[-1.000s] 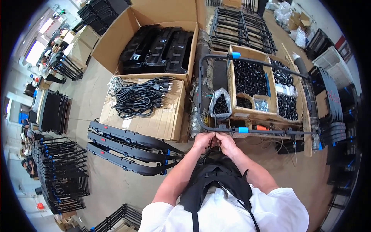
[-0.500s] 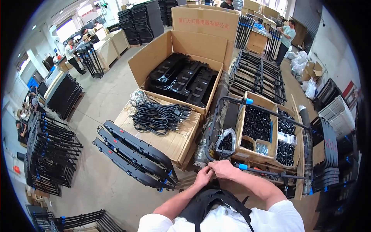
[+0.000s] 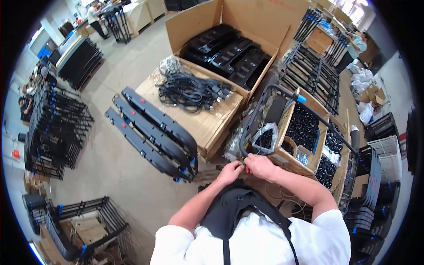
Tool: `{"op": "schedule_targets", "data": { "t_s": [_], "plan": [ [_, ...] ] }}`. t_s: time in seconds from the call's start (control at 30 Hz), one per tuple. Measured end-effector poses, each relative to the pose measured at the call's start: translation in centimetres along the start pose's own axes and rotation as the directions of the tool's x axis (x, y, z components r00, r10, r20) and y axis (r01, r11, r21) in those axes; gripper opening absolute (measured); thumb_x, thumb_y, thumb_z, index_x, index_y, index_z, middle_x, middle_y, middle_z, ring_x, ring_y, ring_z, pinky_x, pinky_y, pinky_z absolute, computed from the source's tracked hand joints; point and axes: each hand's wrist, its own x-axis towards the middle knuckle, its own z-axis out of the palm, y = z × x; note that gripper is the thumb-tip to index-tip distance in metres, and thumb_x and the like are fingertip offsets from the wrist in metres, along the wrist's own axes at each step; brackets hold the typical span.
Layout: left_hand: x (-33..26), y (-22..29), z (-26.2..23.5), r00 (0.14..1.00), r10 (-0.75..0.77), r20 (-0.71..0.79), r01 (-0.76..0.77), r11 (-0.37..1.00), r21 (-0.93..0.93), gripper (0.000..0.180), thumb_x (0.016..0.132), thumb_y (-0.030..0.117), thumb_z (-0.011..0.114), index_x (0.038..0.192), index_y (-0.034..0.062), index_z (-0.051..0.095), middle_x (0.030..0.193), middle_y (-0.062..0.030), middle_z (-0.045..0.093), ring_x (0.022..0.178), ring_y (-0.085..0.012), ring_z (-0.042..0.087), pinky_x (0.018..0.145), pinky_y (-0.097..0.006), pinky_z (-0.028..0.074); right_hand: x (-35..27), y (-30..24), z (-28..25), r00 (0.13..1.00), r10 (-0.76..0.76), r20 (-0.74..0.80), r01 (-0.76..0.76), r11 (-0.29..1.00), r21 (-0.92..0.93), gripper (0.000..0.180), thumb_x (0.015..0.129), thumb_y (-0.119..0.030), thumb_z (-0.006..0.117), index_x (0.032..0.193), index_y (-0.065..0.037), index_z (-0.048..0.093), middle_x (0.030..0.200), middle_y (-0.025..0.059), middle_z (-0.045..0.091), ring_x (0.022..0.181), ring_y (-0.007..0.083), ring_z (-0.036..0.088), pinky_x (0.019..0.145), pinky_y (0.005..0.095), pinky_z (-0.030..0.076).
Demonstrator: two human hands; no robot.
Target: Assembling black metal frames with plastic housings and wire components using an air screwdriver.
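Note:
In front of my body the two hands almost meet. My left hand (image 3: pixel 230 173) is closed in a pinch, and what its fingertips hold is too small to name. My right hand (image 3: pixel 259 167) is curled shut beside it, with a small red piece (image 3: pixel 247 169) showing at its fingers; the rest of that item is hidden. Both hands are at the near corner of a black tubular frame (image 3: pixel 242 140), which leans across the parts box and carries a blue sleeve (image 3: pixel 301 98). A short dark piece (image 3: pixel 219 168) shows just left of my left hand.
A wooden box (image 3: pixel 304 170) of black parts stands right, with a plastic bag (image 3: pixel 265 138) beside it. Black cables (image 3: pixel 190 90) lie on a carton (image 3: pixel 216 126). Curved black bars (image 3: pixel 150 132) stand left. Behind is an open carton (image 3: pixel 260 88) of black panels. A person (image 3: pixel 355 46) stands far right.
The view has shifted, so the boxes and bars sit higher in it. My hands have drawn slightly apart, and the red piece now shows between them.

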Motion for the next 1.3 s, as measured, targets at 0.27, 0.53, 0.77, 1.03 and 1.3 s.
{"op": "schedule_targets", "data": {
  "t_s": [0.27, 0.53, 0.77, 1.03, 1.3],
  "plan": [
    [-0.3, 1.3, -1.2, 0.942, -0.256, 0.218, 0.312, 0.906, -0.285, 0.020, 0.105, 0.017, 0.061, 0.116, 0.0023, 0.070, 0.095, 0.0005, 0.069, 0.085, -0.0103, 0.059, 0.080, -0.028, 0.051, -0.5, 0.8, -0.1, 0.982, -0.002, -0.188, 0.057, 0.956, 0.287, 0.019, 0.088, -0.009, 0.073, 0.106, -0.003, 0.070, 0.095, 0.0138, 0.064, 0.093, 0.0348, 0.069, 0.077, 0.0453, 0.058],
    [-0.1, 2.1, -1.8, 0.920, -0.275, 0.278, 0.358, 0.879, -0.316, 0.018, 0.107, 0.016, 0.060, 0.109, 0.0020, 0.071, 0.093, -0.0030, 0.072, 0.082, -0.0115, 0.063, 0.079, -0.028, 0.053, 0.3, 1.4, 0.1, 0.954, -0.184, -0.236, 0.251, 0.922, 0.296, 0.016, 0.089, -0.006, 0.070, 0.105, -0.003, 0.071, 0.095, 0.0115, 0.064, 0.093, 0.0334, 0.067, 0.081, 0.0427, 0.057],
    [-0.1, 3.5, -2.1, 0.922, -0.308, 0.235, 0.368, 0.886, -0.282, 0.019, 0.105, 0.016, 0.062, 0.106, 0.0005, 0.073, 0.090, -0.0031, 0.071, 0.079, -0.0114, 0.063, 0.076, -0.028, 0.054, 0.6, 1.1, 0.0, 0.972, -0.153, -0.177, 0.196, 0.945, 0.262, 0.009, 0.091, -0.007, 0.067, 0.099, -0.003, 0.066, 0.097, 0.0131, 0.062, 0.095, 0.0339, 0.066, 0.082, 0.0435, 0.056],
    [0.0, 3.4, -1.9, 0.919, -0.340, 0.200, 0.381, 0.895, -0.232, 0.021, 0.103, 0.017, 0.061, 0.104, 0.0001, 0.074, 0.088, -0.0031, 0.071, 0.079, -0.0124, 0.063, 0.075, -0.029, 0.054, 0.7, 0.2, 0.6, 0.984, -0.119, -0.131, 0.140, 0.977, 0.160, 0.005, 0.093, -0.009, 0.064, 0.096, -0.005, 0.062, 0.097, 0.0138, 0.060, 0.096, 0.0342, 0.065, 0.085, 0.0441, 0.056],
    [0.4, 2.1, -2.1, 0.935, -0.334, 0.117, 0.339, 0.940, -0.030, 0.030, 0.096, 0.020, 0.061, 0.110, -0.0030, 0.075, 0.085, -0.0057, 0.073, 0.076, -0.0138, 0.066, 0.071, -0.031, 0.055, -3.4, -4.7, 1.5, 0.927, 0.350, -0.138, -0.249, 0.846, 0.472, 0.031, 0.094, -0.020, 0.072, 0.120, -0.005, 0.065, 0.105, 0.0156, 0.067, 0.095, 0.0353, 0.070, 0.079, 0.0475, 0.058]
  ]
}}
